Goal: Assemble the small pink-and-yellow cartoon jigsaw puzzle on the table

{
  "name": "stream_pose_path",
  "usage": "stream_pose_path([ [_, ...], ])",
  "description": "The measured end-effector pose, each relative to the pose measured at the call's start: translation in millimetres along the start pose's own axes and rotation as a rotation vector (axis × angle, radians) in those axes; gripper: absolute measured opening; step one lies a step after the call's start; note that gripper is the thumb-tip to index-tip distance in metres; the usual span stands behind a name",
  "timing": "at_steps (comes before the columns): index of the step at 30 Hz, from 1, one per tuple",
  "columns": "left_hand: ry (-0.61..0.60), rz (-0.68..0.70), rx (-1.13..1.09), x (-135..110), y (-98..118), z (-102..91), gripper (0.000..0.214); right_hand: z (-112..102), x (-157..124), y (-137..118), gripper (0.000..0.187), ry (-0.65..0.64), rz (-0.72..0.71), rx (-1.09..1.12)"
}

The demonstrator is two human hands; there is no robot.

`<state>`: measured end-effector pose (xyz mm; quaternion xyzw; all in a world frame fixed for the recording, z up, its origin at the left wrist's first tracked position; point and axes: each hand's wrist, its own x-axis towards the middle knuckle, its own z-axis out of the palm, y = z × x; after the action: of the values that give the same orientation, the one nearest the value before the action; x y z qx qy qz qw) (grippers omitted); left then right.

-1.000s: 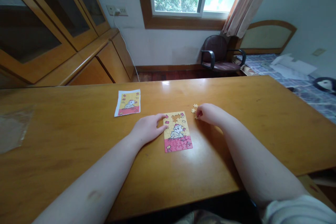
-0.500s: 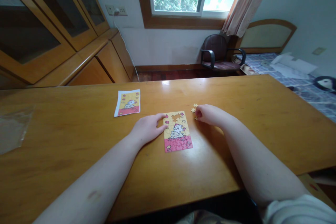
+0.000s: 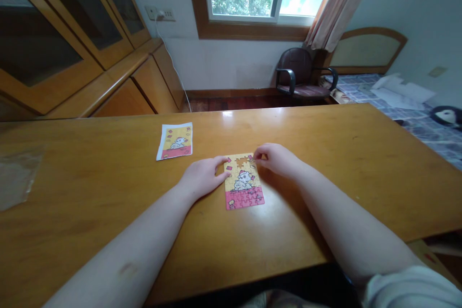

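Observation:
A jigsaw puzzle (image 3: 242, 197) with a white cartoon animal on yellow and pink lies flat on the wooden table. Near its top edge is a jagged gap through which the tabletop shows. My left hand (image 3: 202, 177) rests at the puzzle's left edge, thumb and index finger spread apart and touching it. At the upper right corner of the puzzle is my right hand (image 3: 277, 159), its fingers pinched together. Whatever is between those fingertips is hidden. A printed picture card (image 3: 177, 142) with the same design lies farther back on the left.
The wooden table (image 3: 108, 163) runs across the view. Clear plastic wrapping (image 3: 16, 180) lies at its far left. Beyond the table are a glass-door cabinet (image 3: 97, 53), an office chair (image 3: 301, 72) and a bed (image 3: 393, 98).
My right hand has moved left from the loose puzzle pieces to the puzzle's upper right corner. Those loose pieces no longer show. My left hand stays at the puzzle's left edge.

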<state>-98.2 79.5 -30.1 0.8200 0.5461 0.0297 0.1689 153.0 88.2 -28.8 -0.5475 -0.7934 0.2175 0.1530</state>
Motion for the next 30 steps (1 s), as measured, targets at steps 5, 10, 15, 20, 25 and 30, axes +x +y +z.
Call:
stream_pose_path([
  [5,0.0,-0.001,-0.006,0,0,0.7,0.047,32,12,-13,0.008,0.128,-0.123,0.047],
  [10,0.002,-0.003,-0.002,0,1,0.9,0.048,47,21,-15,0.009,0.182,-0.129,-0.012],
  [15,0.004,0.002,-0.002,0,1,1.2,0.048,48,22,-14,0.015,0.203,-0.137,-0.069],
  [20,0.012,0.008,-0.006,0,0,1.2,0.047,36,14,-14,0.019,0.226,-0.155,-0.097],
  [25,0.074,0.058,-0.008,-1,2,1.0,0.046,30,9,-13,0.018,0.171,-0.24,-0.131],
  [30,0.162,0.194,0.072,1,-1,8.3,0.051,32,9,-13,0.02,0.122,-0.313,-0.153],
])
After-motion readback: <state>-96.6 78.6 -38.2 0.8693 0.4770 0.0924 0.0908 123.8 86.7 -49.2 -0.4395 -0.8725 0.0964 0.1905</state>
